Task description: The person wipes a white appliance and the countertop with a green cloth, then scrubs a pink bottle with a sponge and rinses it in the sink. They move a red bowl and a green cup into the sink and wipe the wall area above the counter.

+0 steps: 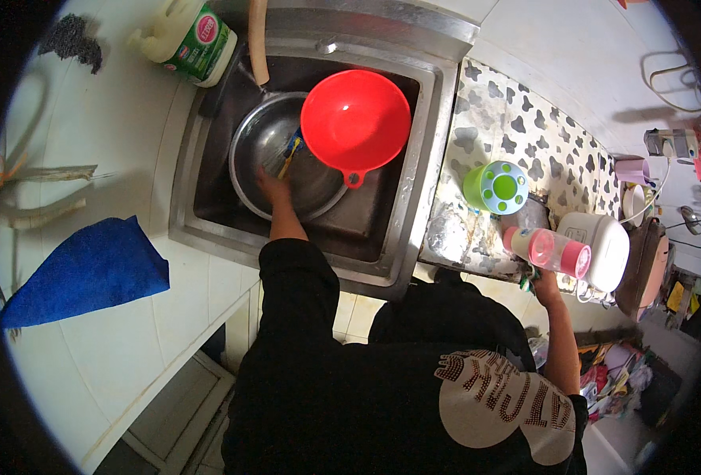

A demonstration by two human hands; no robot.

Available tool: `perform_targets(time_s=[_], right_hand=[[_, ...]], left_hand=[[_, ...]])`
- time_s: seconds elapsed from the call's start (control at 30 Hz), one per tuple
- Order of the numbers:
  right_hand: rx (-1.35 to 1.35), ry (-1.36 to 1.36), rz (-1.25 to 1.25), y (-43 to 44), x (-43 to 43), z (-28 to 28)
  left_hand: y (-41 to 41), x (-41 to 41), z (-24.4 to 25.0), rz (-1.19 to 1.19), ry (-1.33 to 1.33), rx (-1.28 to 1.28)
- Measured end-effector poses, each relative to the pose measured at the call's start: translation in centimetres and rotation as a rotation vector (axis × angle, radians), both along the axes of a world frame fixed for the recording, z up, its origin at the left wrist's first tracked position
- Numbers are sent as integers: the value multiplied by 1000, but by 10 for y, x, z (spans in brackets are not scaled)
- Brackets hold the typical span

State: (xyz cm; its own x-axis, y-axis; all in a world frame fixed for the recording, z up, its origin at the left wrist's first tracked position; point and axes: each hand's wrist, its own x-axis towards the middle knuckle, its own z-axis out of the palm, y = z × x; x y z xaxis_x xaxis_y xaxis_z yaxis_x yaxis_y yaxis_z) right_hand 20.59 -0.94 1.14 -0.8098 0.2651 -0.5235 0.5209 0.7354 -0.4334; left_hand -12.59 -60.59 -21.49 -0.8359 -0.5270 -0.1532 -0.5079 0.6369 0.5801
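Observation:
My left hand (275, 185) reaches into a round metal basin (245, 189) in the sink. Its fingers are at the lower end of a slim yellow and blue object (291, 155), perhaps a toothbrush; whether they grip it is unclear. A red plastic basin (356, 119) with a holed tab covers part of the metal one. Over by the counter's front edge is my right hand (546, 288), below a pink and clear bottle (546, 252). A small green and white item (527, 278) shows at its fingers, its kind and my hold on it unclear.
A green and blue holed cup (496, 187) stands on the patterned counter (517, 124), with a white appliance (594, 249) beyond the bottle. A tan hose (258, 41) hangs over the sink (425, 178). At left are a detergent jug (199, 50) and a blue cloth (95, 273).

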Motion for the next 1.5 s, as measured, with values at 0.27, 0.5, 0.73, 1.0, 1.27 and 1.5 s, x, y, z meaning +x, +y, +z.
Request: perform_targets(time_s=[0.27, 0.5, 0.73, 1.0, 1.27, 1.5], right_hand=[[18, 104, 9, 2, 10, -16], [35, 77, -20, 2, 7, -9], [117, 1, 3, 6, 12, -12], [20, 69, 57, 14, 8, -16], [-59, 63, 61, 16, 5, -17], [147, 175, 77, 16, 19, -31]], left_hand=[[12, -13, 6, -52, -271, -412], [58, -61, 4, -422, -311, -401], [42, -67, -44, -637, -137, -483], [-27, -49, 56, -102, 52, 189], [-19, -28, 58, -148, 46, -97], [-5, -3, 89, -201, -9, 160]])
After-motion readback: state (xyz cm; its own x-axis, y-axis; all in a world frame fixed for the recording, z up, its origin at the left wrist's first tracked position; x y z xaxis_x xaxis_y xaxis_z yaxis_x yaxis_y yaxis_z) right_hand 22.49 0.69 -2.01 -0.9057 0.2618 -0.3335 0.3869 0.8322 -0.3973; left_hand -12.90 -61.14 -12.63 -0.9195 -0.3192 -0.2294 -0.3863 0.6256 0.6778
